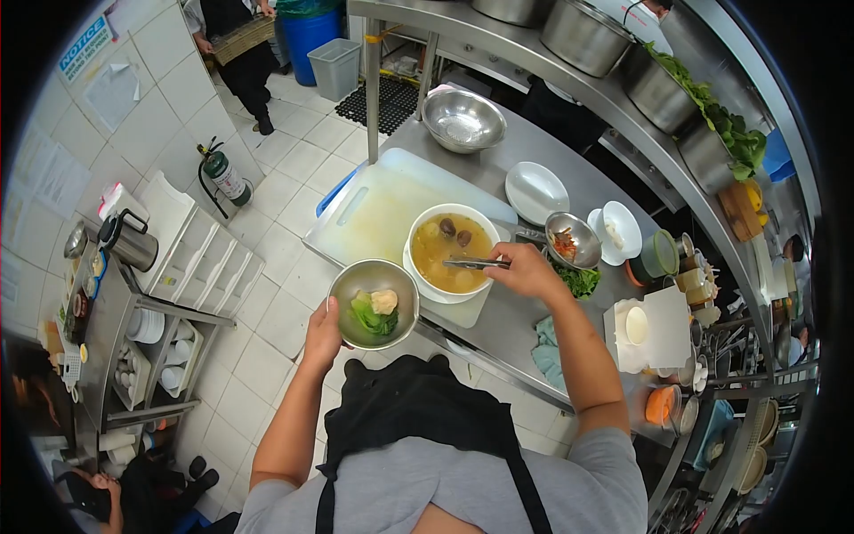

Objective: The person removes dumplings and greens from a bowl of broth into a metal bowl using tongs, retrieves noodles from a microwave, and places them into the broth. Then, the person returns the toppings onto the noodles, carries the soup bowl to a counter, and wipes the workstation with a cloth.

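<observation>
My left hand (324, 335) grips the rim of a metal bowl (347, 285) off the counter's front edge. Inside that bowl lie leafy greens (369, 319) and a pale yellowish lump (384, 302). Metal tongs (471, 263) are in my right hand (525, 270), their tips over or in the broth of a white soup bowl (412, 258). Dark round pieces (455, 233) and paler chunks show in the broth. The soup bowl stands on a white cutting board (382, 209). Right of it sits a small metal pan (583, 233) with orange shreds.
An empty metal bowl (463, 121), a white oval dish (536, 192) and a white footed bowl (620, 229) stand on the counter. A green cloth (550, 351) lies near its edge. Overhead, a shelf (498, 40) carries pots. Other people stand at top left and sit at bottom left.
</observation>
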Demonstrator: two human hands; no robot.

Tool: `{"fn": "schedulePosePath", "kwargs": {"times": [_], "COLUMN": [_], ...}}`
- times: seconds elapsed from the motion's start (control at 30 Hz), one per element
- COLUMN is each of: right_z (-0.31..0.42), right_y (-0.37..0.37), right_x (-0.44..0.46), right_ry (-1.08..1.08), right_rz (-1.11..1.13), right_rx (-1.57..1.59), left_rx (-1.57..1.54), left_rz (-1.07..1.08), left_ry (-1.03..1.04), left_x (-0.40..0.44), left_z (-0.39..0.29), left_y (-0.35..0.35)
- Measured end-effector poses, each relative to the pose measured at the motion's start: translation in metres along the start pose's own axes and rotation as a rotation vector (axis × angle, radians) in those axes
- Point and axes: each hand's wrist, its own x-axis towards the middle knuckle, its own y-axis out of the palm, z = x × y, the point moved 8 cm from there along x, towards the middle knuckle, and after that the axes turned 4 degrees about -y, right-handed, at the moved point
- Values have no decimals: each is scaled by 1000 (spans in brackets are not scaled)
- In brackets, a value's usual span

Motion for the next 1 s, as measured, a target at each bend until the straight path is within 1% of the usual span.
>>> {"fn": "schedulePosePath", "kwargs": {"times": [0.07, 0.1, 0.17, 0.2, 0.27, 0.3, 0.37, 0.47, 0.6, 0.67, 0.7, 0.87, 1.0], "right_z": [12, 13, 17, 17, 24, 25, 28, 28, 29, 31, 31, 24, 33], "right_y": [1, 4, 13, 16, 27, 30, 39, 51, 57, 52, 52, 46, 45], "right_x": [-3, -4, -5, -4, -3, -2, 2, 11, 19, 20, 20, 22, 22], "right_ry": [-31, -31, -83, -82, -206, -206, -211, -227, -265, -305, -308, -199, -213], "right_rz": [4, 3, 19, 19, 23, 24, 54, 67, 38, -55, -54, -45, -69], "right_rx": [-247, -246, -423, -421, -441, -439, -537, -581, -540, -447, -448, -448, -458], "left_rx": [4, 5, 11, 14, 4, 5, 3, -2, -17, -3, -5, -11, -12], "left_rz": [3, 3, -18, -18, -9, -10, -34, -35, -49, -71, -73, -65, -59], "left_ry": [-11, -10, -18, -19, -20, -20, -37, -44, -46, -44, -43, -49, -51], "left_x": [-2, -2, -2, -3, -3, -5, -9, -11, -13, -14, -15, -16, -16], "left_z": [-2, -2, 1, 3, 6, 6, 6, 12, 17, 19, 19, 21, 22], "left_y": [2, 2, -1, -2, -5, -5, -6, -9, -13, -17, -18, -21, -20]}}
